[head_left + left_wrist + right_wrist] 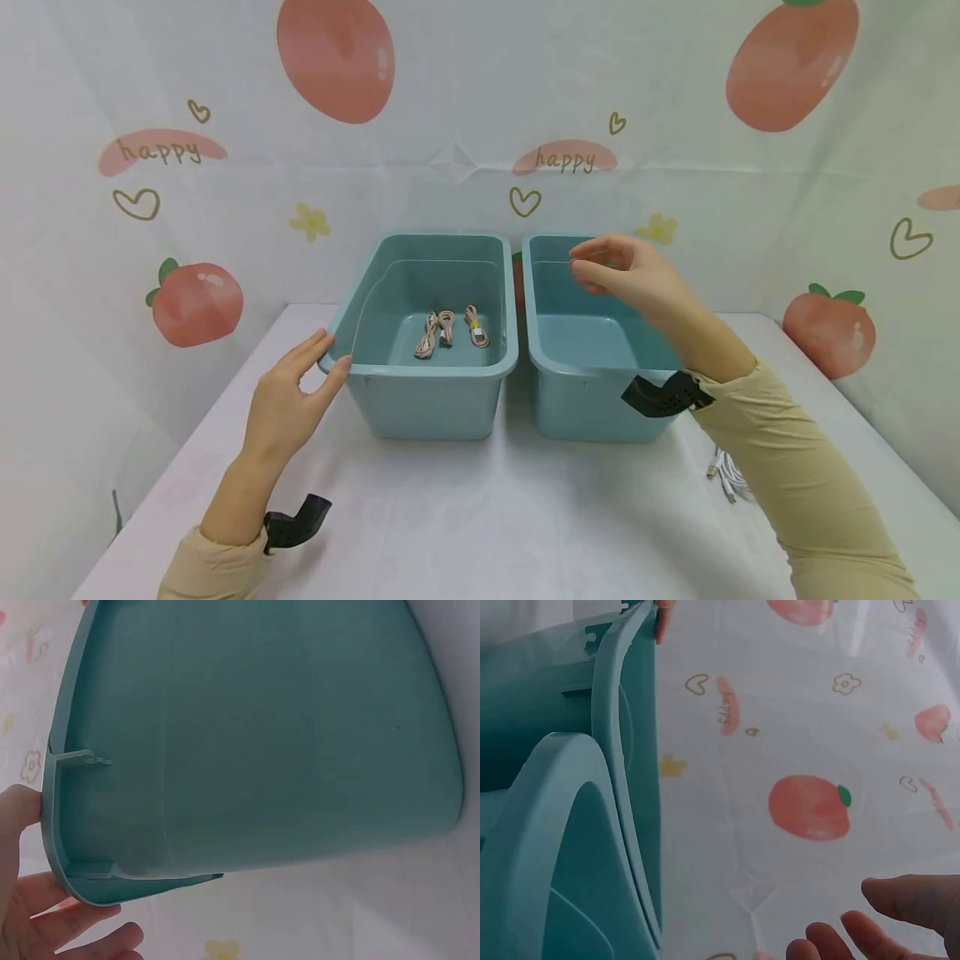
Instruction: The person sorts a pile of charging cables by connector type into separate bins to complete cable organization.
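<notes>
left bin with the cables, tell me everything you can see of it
The left bin is a teal, plastic-looking tub with a rounded rim, ribs beneath it and walls tapering downward. It stands upright and open-topped on the pale table, close beside the right bin. Bundled pinkish cables lie on its floor. The left hand touches its near left rim corner.

Beyond the right fingers [597, 245], the right-side teal bin [581, 404] has its far-right corner hidden; below them, a sleeve [798, 475] partly hides the coiled white USB cable [733, 477]
</notes>
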A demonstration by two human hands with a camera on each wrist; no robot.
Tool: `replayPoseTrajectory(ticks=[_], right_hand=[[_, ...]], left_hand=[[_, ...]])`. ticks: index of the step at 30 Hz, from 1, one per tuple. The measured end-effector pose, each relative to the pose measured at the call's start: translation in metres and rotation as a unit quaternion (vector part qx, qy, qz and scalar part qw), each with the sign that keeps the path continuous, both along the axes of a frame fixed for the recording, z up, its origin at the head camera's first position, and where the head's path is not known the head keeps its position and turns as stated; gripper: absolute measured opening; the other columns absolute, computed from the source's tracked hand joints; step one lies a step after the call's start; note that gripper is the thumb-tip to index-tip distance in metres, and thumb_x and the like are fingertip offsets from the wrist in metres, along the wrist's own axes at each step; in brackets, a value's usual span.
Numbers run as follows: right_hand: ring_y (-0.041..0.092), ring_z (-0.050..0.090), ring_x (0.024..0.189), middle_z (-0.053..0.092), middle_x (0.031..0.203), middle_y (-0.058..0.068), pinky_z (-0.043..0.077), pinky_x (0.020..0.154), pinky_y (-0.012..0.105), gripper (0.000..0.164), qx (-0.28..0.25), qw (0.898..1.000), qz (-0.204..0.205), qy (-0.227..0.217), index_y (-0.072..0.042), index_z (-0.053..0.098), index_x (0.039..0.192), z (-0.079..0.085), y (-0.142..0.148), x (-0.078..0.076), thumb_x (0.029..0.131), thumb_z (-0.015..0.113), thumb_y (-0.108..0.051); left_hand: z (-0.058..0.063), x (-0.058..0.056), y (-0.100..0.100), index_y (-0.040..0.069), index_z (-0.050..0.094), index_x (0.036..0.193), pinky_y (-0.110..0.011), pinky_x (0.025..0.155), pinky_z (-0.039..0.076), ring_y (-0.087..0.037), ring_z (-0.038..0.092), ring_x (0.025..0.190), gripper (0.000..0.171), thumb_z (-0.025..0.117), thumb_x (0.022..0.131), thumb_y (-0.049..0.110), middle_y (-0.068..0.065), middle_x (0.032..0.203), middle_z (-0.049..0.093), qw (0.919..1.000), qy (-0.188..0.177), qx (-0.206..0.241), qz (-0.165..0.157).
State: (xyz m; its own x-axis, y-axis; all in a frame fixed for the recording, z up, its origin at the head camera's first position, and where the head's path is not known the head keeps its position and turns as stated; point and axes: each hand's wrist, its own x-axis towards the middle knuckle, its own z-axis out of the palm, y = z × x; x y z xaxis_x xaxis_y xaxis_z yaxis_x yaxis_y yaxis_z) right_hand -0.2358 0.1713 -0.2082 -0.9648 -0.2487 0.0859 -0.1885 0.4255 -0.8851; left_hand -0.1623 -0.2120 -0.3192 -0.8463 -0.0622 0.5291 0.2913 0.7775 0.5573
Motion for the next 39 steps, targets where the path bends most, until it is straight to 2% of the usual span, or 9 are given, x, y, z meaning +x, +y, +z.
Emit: replayPoseTrajectory(ticks=[4,10,12,16,21,27,31,36,39], right_hand=[[-0.003,0.061,0.092,0.060,0.099,-0.018,0.051,0.083,0.013,0.037,-0.008,1.000,0.000,0.014,-0.009,0.054,0.120,-0.006,0.019,0.008,0.091,0.059,-0.031],[-0.008,0.061,0.091,0.059,0.102,-0.024,0.049,0.081,0.007,0.025,0.007,0.999,-0.026,0.023,-0.019,0.057,0.114,-0.017,0.050,0.020,0.092,0.056,-0.033],[-0.009,0.061,0.090,0.060,0.100,-0.026,0.049,0.080,0.006,0.020,-0.003,0.999,-0.032,0.022,-0.023,0.058,0.111,-0.021,0.062,0.024,0.093,0.056,-0.031],[-0.005,0.063,0.086,0.065,0.096,-0.022,0.050,0.077,0.008,0.015,-0.082,0.996,-0.022,0.027,-0.022,0.062,0.107,-0.030,0.085,0.032,0.094,0.055,-0.019],[0.000,0.066,0.083,0.069,0.095,-0.014,0.052,0.074,0.010,0.020,-0.183,0.982,-0.027,0.039,-0.018,0.066,0.104,-0.043,0.112,0.041,0.091,0.057,-0.006],[0.002,0.067,0.078,0.071,0.091,-0.012,0.054,0.069,0.011,0.024,-0.237,0.969,-0.054,0.049,-0.018,0.068,0.100,-0.059,0.142,0.048,0.091,0.055,-0.001],[0.000,0.067,0.077,0.071,0.090,-0.014,0.053,0.067,0.010,0.024,-0.233,0.970,-0.066,0.038,-0.020,0.068,0.100,-0.071,0.158,0.053,0.092,0.053,-0.003],[-0.004,0.065,0.077,0.069,0.090,-0.020,0.052,0.065,0.008,0.021,-0.185,0.978,-0.093,0.021,-0.025,0.065,0.100,-0.089,0.175,0.056,0.094,0.053,-0.009],[-0.007,0.062,0.076,0.066,0.089,-0.025,0.051,0.063,0.007,0.022,-0.128,0.985,-0.116,0.014,-0.031,0.063,0.098,-0.099,0.182,0.056,0.094,0.053,-0.012]], left_hand=[[0.002,0.000,0.000,0.000,0.056,0.127,-0.059,0.097,0.042,-0.040,0.049,0.125,0.047,0.059,0.091,0.029,-0.019,0.135,0.053,0.9999,-0.001,-0.011,0.000],[0.006,0.003,0.004,0.000,0.056,0.127,-0.060,0.096,0.042,-0.041,0.049,0.125,0.047,0.058,0.091,0.030,-0.019,0.135,0.053,0.9997,-0.015,-0.020,0.006],[0.009,0.004,0.006,0.000,0.056,0.127,-0.060,0.096,0.042,-0.041,0.049,0.124,0.046,0.057,0.091,0.030,-0.019,0.135,0.053,0.9995,-0.021,-0.023,0.011],[0.012,0.005,0.010,-0.001,0.055,0.128,-0.060,0.096,0.042,-0.042,0.048,0.125,0.047,0.056,0.092,0.030,-0.020,0.136,0.051,0.9986,-0.037,-0.030,0.024],[0.017,0.006,0.019,0.000,0.054,0.130,-0.061,0.101,0.037,-0.040,0.042,0.131,0.049,0.054,0.093,0.032,-0.019,0.139,0.048,0.9983,-0.044,-0.027,0.026],[0.026,0.008,0.041,0.003,0.056,0.128,-0.058,0.105,0.036,-0.037,0.042,0.132,0.043,0.057,0.092,0.025,-0.017,0.137,0.052,0.9998,0.000,-0.015,-0.014],[0.030,0.010,0.060,0.005,0.056,0.128,-0.055,0.104,0.038,-0.033,0.044,0.132,0.042,0.058,0.091,0.023,-0.014,0.136,0.053,0.9981,0.025,-0.004,-0.056],[0.032,0.012,0.089,0.007,0.058,0.127,-0.047,0.103,0.043,-0.026,0.049,0.129,0.041,0.061,0.089,0.023,-0.010,0.133,0.057,0.9928,0.051,-0.002,-0.109],[0.034,0.011,0.105,0.007,0.059,0.126,-0.042,0.104,0.043,-0.023,0.051,0.127,0.041,0.063,0.088,0.023,-0.008,0.132,0.058,0.9881,0.058,-0.004,-0.143]])
